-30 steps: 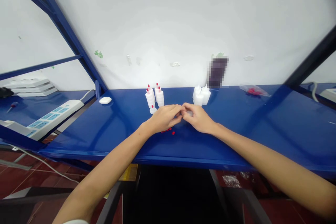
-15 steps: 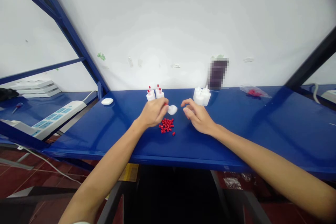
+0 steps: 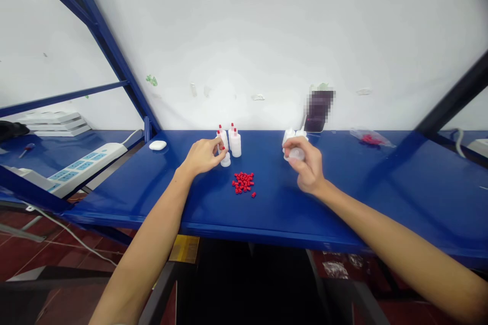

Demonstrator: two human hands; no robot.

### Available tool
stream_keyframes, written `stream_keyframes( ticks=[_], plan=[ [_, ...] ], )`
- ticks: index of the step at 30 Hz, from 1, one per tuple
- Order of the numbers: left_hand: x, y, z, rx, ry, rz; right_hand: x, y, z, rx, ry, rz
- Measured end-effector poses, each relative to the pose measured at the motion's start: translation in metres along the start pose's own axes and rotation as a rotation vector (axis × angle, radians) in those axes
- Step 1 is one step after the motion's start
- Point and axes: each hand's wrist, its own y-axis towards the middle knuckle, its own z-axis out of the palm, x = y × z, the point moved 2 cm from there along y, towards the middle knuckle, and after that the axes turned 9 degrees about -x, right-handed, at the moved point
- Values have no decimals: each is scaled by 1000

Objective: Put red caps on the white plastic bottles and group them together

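Note:
My left hand (image 3: 206,155) is closed with its fingertips on the red tip of a small white squeeze bottle (image 3: 225,161), at the front of a group of white bottles with red tips (image 3: 236,144). My right hand (image 3: 308,165) grips another white bottle (image 3: 296,154), its round base turned toward me. Just behind that hand stand several white bottles (image 3: 288,135), partly hidden by my fingers. Between the hands, nearer the front edge, lies a loose pile of small red caps (image 3: 243,182), with one cap (image 3: 253,194) apart from it.
The blue table (image 3: 213,208) meets a white wall. A white rounded case (image 3: 157,145) lies at the left, a bag of red pieces (image 3: 371,138) at the back right. A blurred dark rectangle (image 3: 319,110) leans on the wall. A power strip (image 3: 82,167) is beyond the left edge.
My left hand has carried its bottle left to the red-tipped group and turned it upright. My right hand, open and holding nothing before, has taken hold of a white bottle from the right group.

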Motion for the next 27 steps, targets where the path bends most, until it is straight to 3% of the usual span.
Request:
stream_keyframes(
  ticks=[5,8,13,20,27],
  plan=[
    [-2,-1,-10,-152,-7,-32,-28,25,-10,-259,155,139],
    [-6,-2,-14,-236,-60,10,-44,40,-19,-327,139,214],
    [-16,-3,-10,-234,-156,133,-54,44,-17,-276,47,273],
    [-26,-3,2,-219,-215,178,-60,33,-8,-176,-122,235],
    [-52,-5,5,-121,-237,241,-58,37,-10,-105,-160,185]
  ],
)
